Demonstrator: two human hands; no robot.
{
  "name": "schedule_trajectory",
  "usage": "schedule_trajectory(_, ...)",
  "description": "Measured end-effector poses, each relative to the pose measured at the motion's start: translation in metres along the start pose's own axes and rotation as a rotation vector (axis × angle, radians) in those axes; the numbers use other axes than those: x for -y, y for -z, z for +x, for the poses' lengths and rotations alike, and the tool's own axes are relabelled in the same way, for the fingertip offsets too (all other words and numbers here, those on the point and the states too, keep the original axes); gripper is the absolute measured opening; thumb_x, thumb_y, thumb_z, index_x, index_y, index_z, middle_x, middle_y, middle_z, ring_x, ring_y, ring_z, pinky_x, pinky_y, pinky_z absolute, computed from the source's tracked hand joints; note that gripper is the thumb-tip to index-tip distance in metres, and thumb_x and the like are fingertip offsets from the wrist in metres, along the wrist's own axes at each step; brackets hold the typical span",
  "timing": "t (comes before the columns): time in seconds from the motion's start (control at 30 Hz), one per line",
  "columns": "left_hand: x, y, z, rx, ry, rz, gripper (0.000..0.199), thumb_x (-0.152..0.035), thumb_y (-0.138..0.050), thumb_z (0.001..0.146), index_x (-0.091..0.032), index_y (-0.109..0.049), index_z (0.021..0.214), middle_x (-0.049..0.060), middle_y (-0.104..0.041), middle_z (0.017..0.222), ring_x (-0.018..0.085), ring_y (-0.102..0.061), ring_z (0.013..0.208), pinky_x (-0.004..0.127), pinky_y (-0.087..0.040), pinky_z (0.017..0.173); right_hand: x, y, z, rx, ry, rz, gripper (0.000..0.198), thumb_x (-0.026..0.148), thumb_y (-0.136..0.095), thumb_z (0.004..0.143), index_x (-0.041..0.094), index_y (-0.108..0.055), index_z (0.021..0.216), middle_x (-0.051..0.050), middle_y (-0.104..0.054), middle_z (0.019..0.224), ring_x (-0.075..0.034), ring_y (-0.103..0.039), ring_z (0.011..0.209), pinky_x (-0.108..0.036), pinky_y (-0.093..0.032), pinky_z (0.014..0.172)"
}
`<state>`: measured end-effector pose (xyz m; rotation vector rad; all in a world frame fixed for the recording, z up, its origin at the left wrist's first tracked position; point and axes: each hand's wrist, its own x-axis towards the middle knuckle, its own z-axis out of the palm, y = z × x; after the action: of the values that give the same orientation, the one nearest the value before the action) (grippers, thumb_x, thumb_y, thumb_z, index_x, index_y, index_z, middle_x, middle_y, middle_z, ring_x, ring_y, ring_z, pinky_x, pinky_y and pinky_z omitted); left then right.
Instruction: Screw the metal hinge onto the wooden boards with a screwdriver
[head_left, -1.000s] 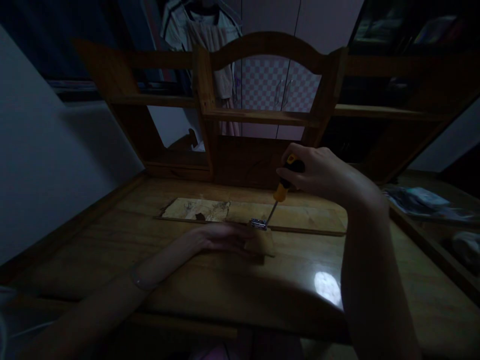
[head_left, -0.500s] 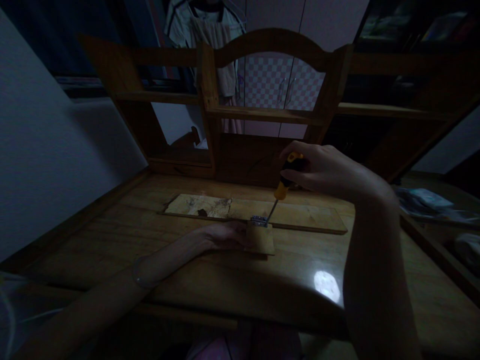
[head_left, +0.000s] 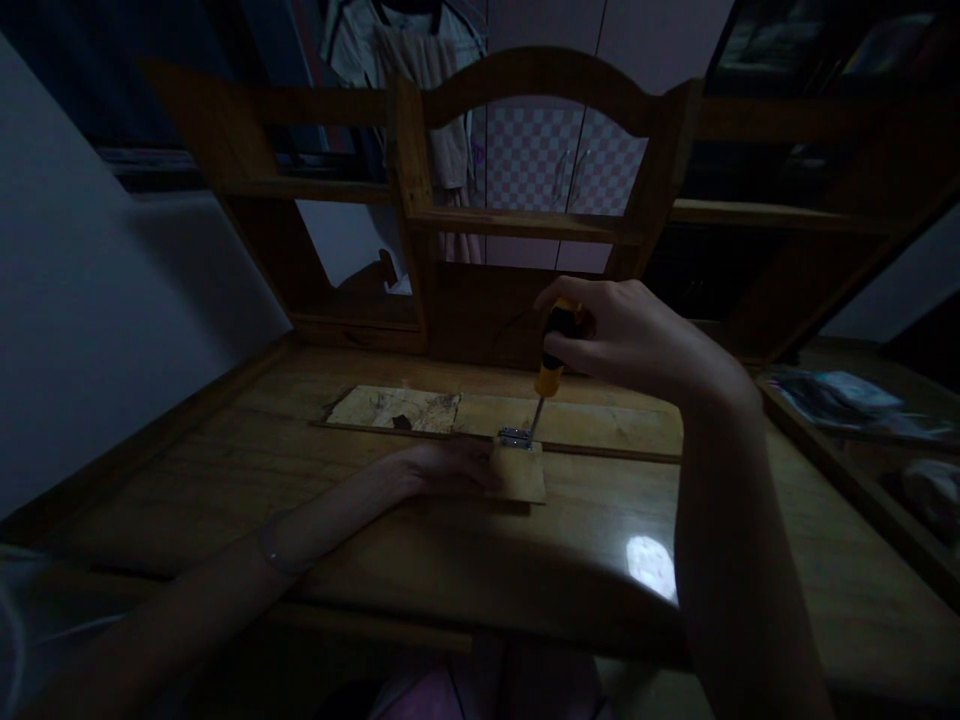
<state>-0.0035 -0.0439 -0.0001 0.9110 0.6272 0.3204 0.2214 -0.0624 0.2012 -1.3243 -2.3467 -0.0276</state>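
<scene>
My right hand is closed around the yellow and black handle of a screwdriver. The screwdriver's shaft slants down, and its tip meets the right end of a small metal hinge. The hinge lies across the edge of a small square wooden block and the long wooden board behind it. My left hand grips the block's left side; its fingertips are partly hidden in the dim light. The board's left part has a torn, stained surface.
A wooden desk carries everything, with a shelf unit rising at its back. Plastic-wrapped items lie at the right. Clothes hang behind the shelf, before a cupboard with checked doors. A white wall stands at left.
My right hand and the screwdriver handle have shifted slightly left, so the screwdriver stands more upright. The tip stays at the hinge, and my left hand remains on the block.
</scene>
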Motion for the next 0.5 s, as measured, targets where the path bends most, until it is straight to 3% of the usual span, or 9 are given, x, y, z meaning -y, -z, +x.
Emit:
schedule_trajectory(0.27, 0.0, -0.002, 0.002, 0.01, -0.008, -0.001, 0.041, -0.013, -0.087, 0.061, -0.013, -0.068, 0.098, 0.005, -0.072, 0.101, 0.018, -0.068, 0.1, 0.031, -0.048, 0.101, 0.006, -0.005, 0.001, -0.027, 0.009, -0.035, 0.024, 0.035, -0.056, 0.089, 0.022, -0.065, 0.108, -0.006, -0.067, 0.09, -0.024, -0.061, 0.088, -0.032, -0.041, 0.074)
schedule_trajectory(0.4, 0.001, -0.001, 0.002, -0.013, -0.018, 0.008, 0.03, -0.013, -0.087, 0.062, -0.013, -0.067, 0.085, 0.002, -0.071, 0.087, 0.015, -0.069, 0.09, 0.028, -0.051, 0.094, 0.012, -0.009, 0.002, -0.02, 0.035, -0.014, 0.031, 0.04, -0.057, 0.089, 0.022, -0.061, 0.115, -0.007, -0.067, 0.096, -0.025, -0.06, 0.092, -0.033, -0.043, 0.076)
schedule_trajectory(0.5, 0.0, -0.001, 0.002, 0.017, -0.015, 0.023, 0.03, -0.015, -0.086, 0.066, -0.013, -0.068, 0.09, 0.004, -0.072, 0.092, 0.016, -0.069, 0.095, 0.029, -0.05, 0.096, 0.015, -0.009, 0.001, 0.006, 0.033, 0.021, 0.038, 0.044, -0.059, 0.087, 0.023, -0.059, 0.119, -0.008, -0.067, 0.102, -0.026, -0.06, 0.094, -0.034, -0.044, 0.079)
